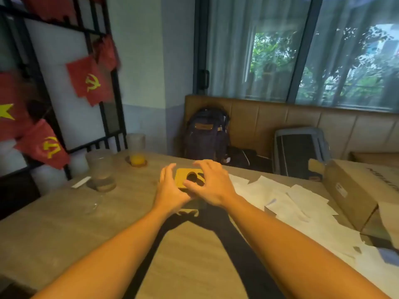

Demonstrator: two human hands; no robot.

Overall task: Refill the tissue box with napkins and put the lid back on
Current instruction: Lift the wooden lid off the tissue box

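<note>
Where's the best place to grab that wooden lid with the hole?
By its left and right edges, from above: the wooden lid lies flat, hole up, so those thin sides are easiest to pinch. The left hand is beside one edge, the right hand above the other.

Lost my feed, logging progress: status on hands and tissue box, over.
Both hands open: left hand beside the lid, right hand over it. Lid sits on tissue box, hole dark. Loose napkins at right, nothing blocking.

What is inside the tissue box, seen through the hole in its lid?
Only darkness shows through the hole; nothing sticks out. The lid, left hand and right hand cover the rest.
</note>
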